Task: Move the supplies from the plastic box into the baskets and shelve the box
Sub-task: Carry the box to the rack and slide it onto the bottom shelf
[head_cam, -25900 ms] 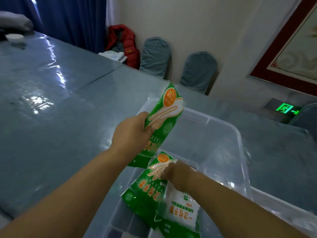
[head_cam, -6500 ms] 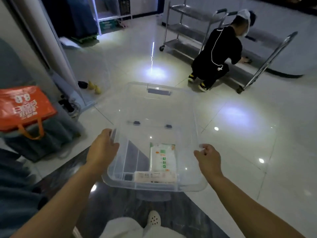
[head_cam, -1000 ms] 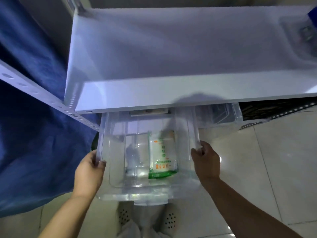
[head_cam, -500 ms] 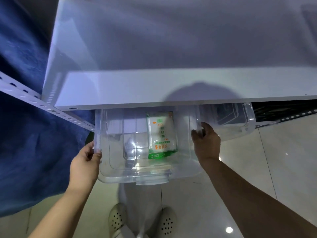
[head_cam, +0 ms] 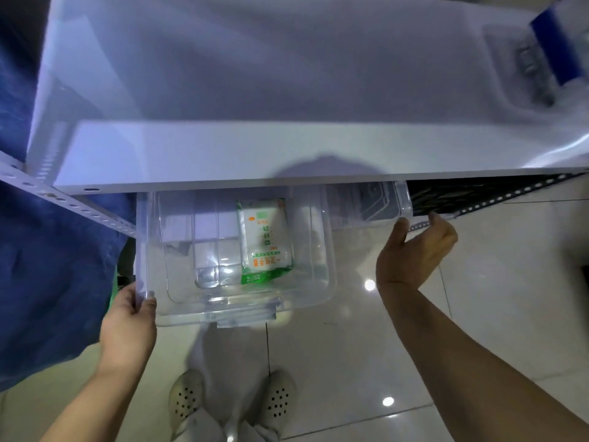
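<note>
Right hand [head_cam: 414,250] off the box now, a beat ago clamped on the right rim. Hangs open, fingers spread and loosely curled, gripping nothing, just right of the see-through rectangular plastic storage box [head_cam: 236,295] and close to the rim of a second clear plastic tub [head_cam: 379,202] already parked next door. Left hand [head_cam: 130,320] still pinched on the near-left corner of the rim, thumb over the lip, fingers underneath.

Box further in than half a second back, roughly the far half tucked under the white metal shelf board [head_cam: 223,154], near end sticking out toward the body. Looks like the carry is over and only a shove left, probably one-handed or with the right palm coming back to the front edge. Can't tell whether the bottom rests on the lower shelf yet.

Slight snag though: one green-and-white plastic packet with orange print [head_cam: 266,240] still lying flat on the box floor, between the two hands and a bit beyond the left one, closer to the right wall. So "emptied" not strictly true, going by the task line.

Below the hands, pale perforated clogs [head_cam: 186,400] on glossy tiled floor [head_cam: 494,330]; beyond the left hand, dark blue curtain [head_cam: 54,266].
</note>
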`<state>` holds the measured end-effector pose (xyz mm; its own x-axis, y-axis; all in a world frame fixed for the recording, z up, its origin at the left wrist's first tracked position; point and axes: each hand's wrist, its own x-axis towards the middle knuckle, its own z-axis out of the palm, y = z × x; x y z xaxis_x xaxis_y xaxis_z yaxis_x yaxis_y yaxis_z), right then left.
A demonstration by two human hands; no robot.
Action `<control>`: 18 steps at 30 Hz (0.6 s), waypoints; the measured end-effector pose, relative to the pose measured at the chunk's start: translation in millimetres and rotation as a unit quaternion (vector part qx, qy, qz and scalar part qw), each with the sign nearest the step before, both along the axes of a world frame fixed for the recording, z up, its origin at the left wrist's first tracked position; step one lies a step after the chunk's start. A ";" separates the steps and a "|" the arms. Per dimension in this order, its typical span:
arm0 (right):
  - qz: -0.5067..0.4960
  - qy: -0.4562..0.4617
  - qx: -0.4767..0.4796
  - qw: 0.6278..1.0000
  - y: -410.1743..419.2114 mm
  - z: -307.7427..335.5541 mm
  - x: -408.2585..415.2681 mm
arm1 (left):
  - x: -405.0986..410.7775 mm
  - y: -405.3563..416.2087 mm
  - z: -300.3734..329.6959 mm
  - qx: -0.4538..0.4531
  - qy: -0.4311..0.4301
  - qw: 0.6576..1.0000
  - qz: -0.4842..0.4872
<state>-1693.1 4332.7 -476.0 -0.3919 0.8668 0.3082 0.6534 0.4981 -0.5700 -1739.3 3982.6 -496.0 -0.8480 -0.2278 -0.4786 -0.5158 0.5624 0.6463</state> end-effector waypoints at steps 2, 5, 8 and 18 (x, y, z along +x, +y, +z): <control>0.015 -0.060 -0.019 0.998 10.8 -3.0 -6.8 | 8.3 1.1 -2.9 0.008 0.009 1.000 0.023; 0.038 -0.070 -0.090 0.993 13.9 -8.2 -12.5 | 13.3 0.0 -7.1 0.019 0.015 0.999 0.036; 0.056 -0.013 -0.170 0.984 -2.8 -5.3 -15.7 | 12.7 -0.8 -5.2 0.042 0.015 0.998 0.038; 0.137 0.074 -0.173 0.973 -112.5 -5.6 -2.9 | 6.6 -13.4 0.1 0.117 -0.014 0.992 0.038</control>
<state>-1695.9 4220.2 -481.6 -0.5964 0.7980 0.0869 0.4215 0.4035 -0.8121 -1732.7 3969.2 -495.9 -0.8179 -0.1707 -0.5495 -0.5710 0.3583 0.7386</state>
